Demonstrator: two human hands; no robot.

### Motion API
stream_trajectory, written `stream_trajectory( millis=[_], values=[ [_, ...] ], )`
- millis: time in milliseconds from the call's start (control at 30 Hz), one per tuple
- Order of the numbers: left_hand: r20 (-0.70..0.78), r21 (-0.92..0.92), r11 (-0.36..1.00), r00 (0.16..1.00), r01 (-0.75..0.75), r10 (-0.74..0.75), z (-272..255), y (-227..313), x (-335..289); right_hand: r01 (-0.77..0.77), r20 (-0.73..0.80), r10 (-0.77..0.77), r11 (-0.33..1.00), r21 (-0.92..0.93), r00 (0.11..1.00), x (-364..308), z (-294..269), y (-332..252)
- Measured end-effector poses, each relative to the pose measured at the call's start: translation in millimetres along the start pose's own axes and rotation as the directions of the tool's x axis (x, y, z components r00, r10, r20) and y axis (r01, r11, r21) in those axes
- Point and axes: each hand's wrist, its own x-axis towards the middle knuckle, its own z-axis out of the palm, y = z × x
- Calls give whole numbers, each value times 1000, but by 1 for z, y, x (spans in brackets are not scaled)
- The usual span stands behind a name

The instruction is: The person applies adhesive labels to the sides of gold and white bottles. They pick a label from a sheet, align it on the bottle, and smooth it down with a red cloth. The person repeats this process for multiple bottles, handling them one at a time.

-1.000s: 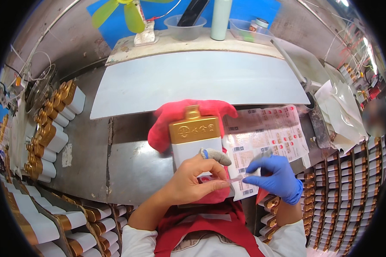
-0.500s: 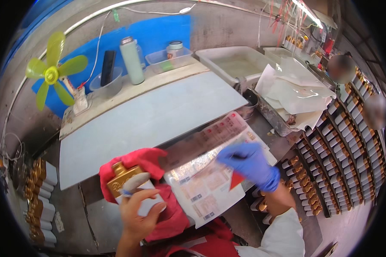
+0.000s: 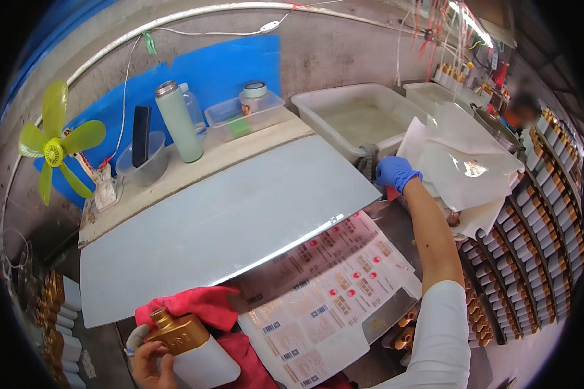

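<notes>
A flat flask-shaped bottle [image 3: 204,362] with a gold shoulder and neck and a white body leans at the lower left, against a red cloth [image 3: 188,306]. My left hand [image 3: 152,364] is closed on its side, one finger wearing a grey cover. My right hand [image 3: 398,174], in a blue glove, reaches far right over a small metal pot [image 3: 376,209] at the board's corner. Its fingers are closed and partly hidden; a flat red piece [image 3: 391,193] shows under the glove. Between my hands lies a printed sheet of labels [image 3: 318,308] with red dots.
A pale board [image 3: 233,217] spans the bench. Behind it stand a green fan [image 3: 54,150], a flask [image 3: 178,123] and plastic tubs. A white basin [image 3: 357,110] holds water. Clear sheets [image 3: 461,155] lie at right. Racks of bottles [image 3: 532,246] stand right, more bottles left.
My right hand has moved from over the label sheet, forward and right, to the metal pot. My left hand and the bottle have shifted down and left in view. The whole view has turned slightly.
</notes>
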Motion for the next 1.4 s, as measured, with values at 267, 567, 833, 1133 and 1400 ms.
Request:
stream_trajectory(
  millis=[267, 567, 833, 1133, 1400],
  values=[
    [-129, -11, 991, 983, -133, 130, 1, 0, -1, 134, 36, -130, 984, -120, 991, 27, 20, 2],
    [-349, -119, 992, 937, -44, 0, -19, -17, -24, 41, -516, -192, 956, -290, 834, -53, -44, 44],
    [-157, -186, 978, 985, -95, 66, -30, -19, -39, 209, -358, -258, 963, -170, 898, -229, -69, -108],
    [-3, -504, 864, 1000, 15, -19, -46, -64, -69, 10, 85, -416, 221, 975, 905, -313, -112, -334],
    [0, -386, 922, 1000, 16, -17, -1, -46, -57, 25, 42, -277, 233, 972, 960, -303, -52, -383]
  ],
)
